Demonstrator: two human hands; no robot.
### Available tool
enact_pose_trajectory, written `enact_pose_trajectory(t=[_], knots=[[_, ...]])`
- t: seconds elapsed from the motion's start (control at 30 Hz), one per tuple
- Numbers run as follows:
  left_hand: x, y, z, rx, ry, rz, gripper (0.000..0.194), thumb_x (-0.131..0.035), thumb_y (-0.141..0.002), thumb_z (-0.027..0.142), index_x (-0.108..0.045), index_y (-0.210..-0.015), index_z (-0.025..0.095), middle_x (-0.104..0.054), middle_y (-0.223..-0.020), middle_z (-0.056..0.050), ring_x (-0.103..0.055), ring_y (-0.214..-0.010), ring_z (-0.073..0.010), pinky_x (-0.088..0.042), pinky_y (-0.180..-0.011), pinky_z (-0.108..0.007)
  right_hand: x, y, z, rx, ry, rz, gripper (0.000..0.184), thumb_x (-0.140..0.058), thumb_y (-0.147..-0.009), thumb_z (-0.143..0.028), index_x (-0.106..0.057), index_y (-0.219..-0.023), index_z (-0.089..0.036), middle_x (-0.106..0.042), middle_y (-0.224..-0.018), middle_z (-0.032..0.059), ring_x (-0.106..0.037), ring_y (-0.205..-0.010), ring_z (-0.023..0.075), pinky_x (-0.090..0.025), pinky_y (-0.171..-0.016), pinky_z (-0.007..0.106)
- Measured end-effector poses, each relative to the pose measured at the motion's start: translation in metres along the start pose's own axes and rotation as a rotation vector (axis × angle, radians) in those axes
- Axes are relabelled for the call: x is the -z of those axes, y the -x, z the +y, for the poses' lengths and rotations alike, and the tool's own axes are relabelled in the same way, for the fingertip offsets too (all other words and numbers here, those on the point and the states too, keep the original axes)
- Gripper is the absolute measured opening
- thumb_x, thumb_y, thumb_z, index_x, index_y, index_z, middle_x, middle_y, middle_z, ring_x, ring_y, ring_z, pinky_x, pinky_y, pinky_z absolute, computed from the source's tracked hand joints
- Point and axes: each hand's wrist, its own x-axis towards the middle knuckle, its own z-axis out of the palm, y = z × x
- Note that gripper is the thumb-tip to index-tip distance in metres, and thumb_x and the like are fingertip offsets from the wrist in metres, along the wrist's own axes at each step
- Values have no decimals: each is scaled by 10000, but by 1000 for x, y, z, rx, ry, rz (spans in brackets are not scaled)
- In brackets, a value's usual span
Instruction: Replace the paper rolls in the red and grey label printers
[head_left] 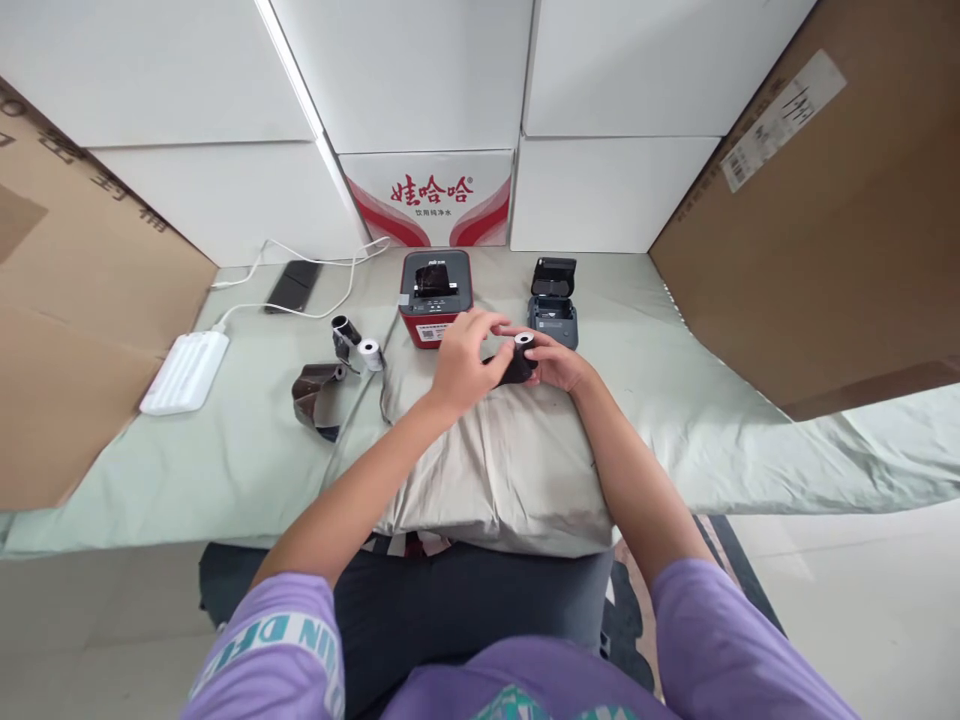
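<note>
Between my hands is a small paper roll (524, 341) with a white end, and a strip of black wrapping (516, 368) goes around it. My right hand (555, 362) grips the roll from the right, fingers curled around it. From the left, my left hand (472, 358) pinches at the black wrapping with thumb and fingers. Just behind my left hand stands a red and dark grey label printer (436, 295). Behind my right hand lies a small dark printer (553, 312), its lid raised.
On the left of the cloth-covered table (225, 470) are a white paper roll (370, 354), a black-wrapped roll (344, 330) and crumpled dark wrapping (315, 395). A white power bank (186, 372) and a phone (293, 286) lie near white cables. Cardboard boxes (817, 220) flank both sides.
</note>
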Motion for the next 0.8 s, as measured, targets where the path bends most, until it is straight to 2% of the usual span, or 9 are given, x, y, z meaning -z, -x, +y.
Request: enact_pose_trajectory(t=[0.1,0.2,0.37,0.43,0.53,0.63,0.73,0.8], knots=[[-37,12,-10,4,-13,50,238,-599,-909,301,-628,-1119,193,-688,-1099,-94,-604,-1047,-253,-455,-921,-384,1,3,-5,16,-10,66,462,-766,-719,-346,-638,-1144,-220,-666,-854,-16,-557,-560,101,-438,-441,214],[-54,28,-23,-10,-69,75,270,-619,-902,342,-625,-1127,194,-707,-1096,-106,-615,-1024,-268,-436,-898,-404,-2,7,-12,64,59,136,448,-741,-747,-493,-671,-1078,-200,-651,-866,9,-554,-605,110,-450,-471,224],[-57,38,-32,-57,-112,82,114,-558,-953,251,-657,-986,205,-717,-845,-44,-645,-852,-221,-405,-833,-383,-12,13,-23,207,223,218,441,-720,-756,-500,-681,-1091,-215,-621,-896,28,-567,-722,143,-462,-538,238],[-57,37,-31,-84,-113,80,124,-540,-966,227,-663,-967,206,-709,-824,-38,-644,-832,-211,-400,-812,-372,-14,14,-26,303,273,258,465,-748,-732,-482,-655,-1130,-259,-621,-982,29,-581,-786,150,-468,-572,242],[-58,37,-30,-111,-124,44,111,-563,-947,196,-672,-960,213,-709,-821,-35,-645,-830,-212,-400,-804,-368,-14,17,-27,447,376,343,596,-803,-691,-501,-579,-1219,-336,-609,-1162,30,-608,-905,168,-497,-632,258],[-58,38,-29,-126,-131,27,122,-587,-915,161,-680,-972,215,-713,-837,-35,-653,-843,-214,-403,-806,-368,-9,17,-25,474,477,422,666,-828,-688,-528,-533,-1259,-355,-598,-1256,42,-620,-1075,200,-556,-810,308],[-59,38,-31,-132,-132,32,139,-584,-908,142,-683,-971,216,-712,-838,-31,-659,-844,-211,-409,-808,-365,-1,15,-21,480,483,458,658,-849,-682,-510,-539,-1238,-344,-612,-1248,42,-624,-1175,213,-539,-984,354],[-59,38,-31,-113,-137,25,142,-585,-904,137,-684,-967,217,-712,-833,-30,-661,-843,-213,-411,-810,-365,2,14,-20,481,466,463,654,-863,-671,-499,-545,-1217,-333,-624,-1235,42,-628,-1222,228,-521,-1038,377]])
